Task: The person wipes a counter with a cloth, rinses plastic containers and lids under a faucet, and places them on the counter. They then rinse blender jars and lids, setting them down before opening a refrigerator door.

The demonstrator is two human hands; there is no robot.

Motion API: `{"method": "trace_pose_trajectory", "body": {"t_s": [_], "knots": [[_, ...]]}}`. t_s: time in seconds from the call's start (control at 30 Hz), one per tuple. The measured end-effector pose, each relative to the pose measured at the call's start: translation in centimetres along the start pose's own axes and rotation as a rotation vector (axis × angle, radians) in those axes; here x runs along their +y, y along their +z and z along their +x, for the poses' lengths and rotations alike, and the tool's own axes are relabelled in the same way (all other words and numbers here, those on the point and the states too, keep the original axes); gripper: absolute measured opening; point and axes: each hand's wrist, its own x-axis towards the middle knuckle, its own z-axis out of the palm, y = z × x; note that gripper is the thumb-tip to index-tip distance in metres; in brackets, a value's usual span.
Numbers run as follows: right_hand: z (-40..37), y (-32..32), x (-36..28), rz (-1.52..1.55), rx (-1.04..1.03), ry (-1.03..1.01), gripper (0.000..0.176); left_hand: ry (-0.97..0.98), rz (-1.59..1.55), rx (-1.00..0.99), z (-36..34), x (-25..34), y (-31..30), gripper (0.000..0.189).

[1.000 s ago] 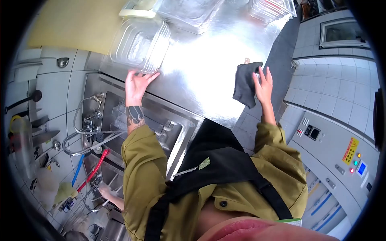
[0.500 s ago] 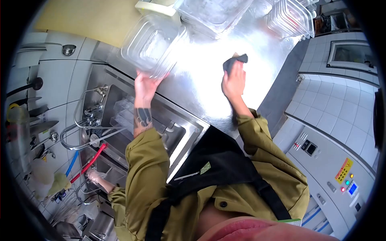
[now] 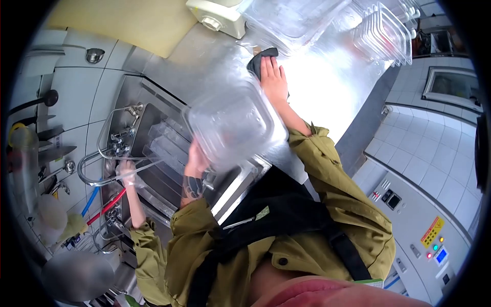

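My left hand (image 3: 197,157) grips a clear plastic container (image 3: 232,123), possibly a nested stack, by its side. It is tilted and held above the counter's front edge beside the sink. With fingers laid over it, my right hand (image 3: 273,82) presses a dark grey cloth (image 3: 255,62) against the shiny metal counter (image 3: 319,97). Just beyond the cloth stands a large clear container (image 3: 296,20). Blur and the container's see-through walls partly hide my left fingers.
Nested clear containers (image 3: 383,36) stand at the counter's far right. A cream-coloured appliance (image 3: 217,18) and a yellow board (image 3: 117,23) are at the back left. Another person's gloved hand (image 3: 126,173) is near the sink faucet (image 3: 120,138). Knives (image 3: 56,153) hang on the left wall.
My left hand has brought the container toward me and right, off the counter's left side. My right hand has slid the cloth left and farther away. The other person's hand has moved toward the faucet.
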Motion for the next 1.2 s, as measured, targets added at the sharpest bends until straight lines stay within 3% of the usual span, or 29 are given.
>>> {"method": "trace_pose_trajectory", "body": {"t_s": [0.13, 0.27, 0.4, 0.47, 0.57, 0.7, 0.8, 0.83, 0.93, 0.97, 1.2], "knots": [[-0.1, 0.3, -0.6, -0.001, -0.020, 0.143, 0.067, -0.099, 0.243, 0.174, -0.9, -3.4, -0.6, 0.064], [-0.3, 0.8, -1.5, -0.001, 0.020, 0.215, 0.067, -0.088, 0.187, 0.029, -1.6, -4.7, -3.3, 0.053], [0.0, 0.6, -2.5, 0.055, 0.002, 0.255, 0.071, -0.041, 0.082, 0.192, -3.2, -5.0, -0.1, 0.051], [0.2, -0.3, -3.2, 0.035, -0.008, 0.289, 0.076, 0.021, 0.007, 0.153, -3.3, -5.8, -0.4, 0.052], [0.6, 0.2, -3.3, 0.009, 0.048, 0.245, 0.070, 0.186, -0.098, -0.027, -1.7, -8.8, -3.2, 0.051], [1.7, 1.5, -4.8, -0.041, 0.095, 0.217, 0.062, 0.053, -0.183, 0.167, -1.4, -8.5, -0.6, 0.046], [2.4, 2.7, -6.3, -0.049, 0.158, 0.199, 0.059, 0.260, -0.378, 0.049, -1.5, -10.5, -1.3, 0.050], [2.6, 3.2, -6.8, -0.056, 0.179, 0.193, 0.059, 0.500, -0.344, -0.072, -2.1, -10.7, -0.1, 0.057], [3.0, 4.0, -8.1, -0.073, 0.184, 0.160, 0.058, 0.451, -0.397, 0.084, -2.8, -8.8, 1.8, 0.063], [3.1, 4.3, -8.5, -0.079, 0.162, 0.132, 0.058, 0.466, -0.546, 0.140, -2.0, -9.4, 0.8, 0.044], [3.5, 5.3, -13.2, 0.021, -0.010, -0.171, 0.061, 0.536, -0.702, 0.174, -2.6, -9.3, -2.7, 0.038]]}}
